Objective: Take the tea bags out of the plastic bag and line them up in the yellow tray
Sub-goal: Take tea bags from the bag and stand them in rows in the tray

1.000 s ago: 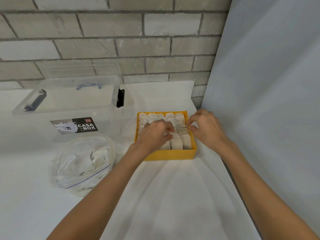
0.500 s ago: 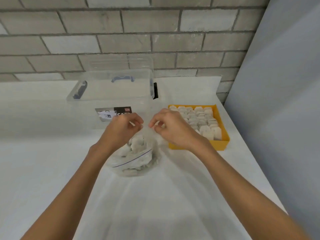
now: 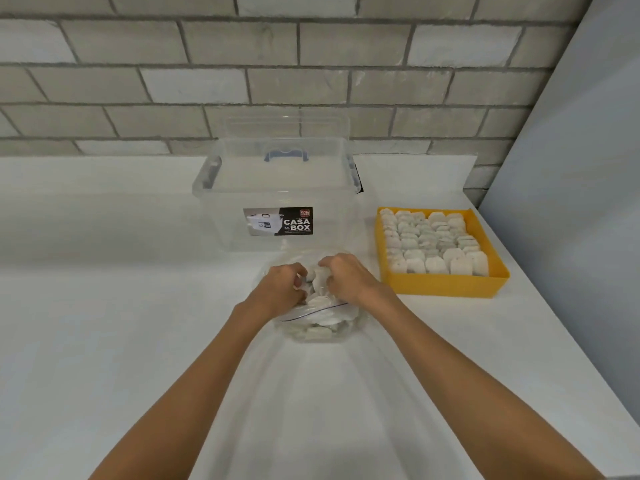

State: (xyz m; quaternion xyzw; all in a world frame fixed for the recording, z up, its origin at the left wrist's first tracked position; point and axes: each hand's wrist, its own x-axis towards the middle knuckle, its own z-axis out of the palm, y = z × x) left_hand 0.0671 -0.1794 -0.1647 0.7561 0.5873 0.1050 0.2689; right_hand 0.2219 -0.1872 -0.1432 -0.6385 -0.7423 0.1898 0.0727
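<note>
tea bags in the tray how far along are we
Done: the yellow tray holds several near-full rows of tea bags. In hand: left hand and right hand grip the plastic bag at its mouth. Left: more tea bags lie inside it.

Surface: we see a white table (image 3: 104, 306).
Middle: a plastic bag (image 3: 318, 332) lies on it.
Behind that: a clear box (image 3: 277, 188) stands.
Right: we find the yellow tray (image 3: 446, 285), near the bag.

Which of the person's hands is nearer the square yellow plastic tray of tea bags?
Right. The right hand grips the clear plastic bag's mouth, just left of the yellow tray; the left hand grips the bag further left.
</note>
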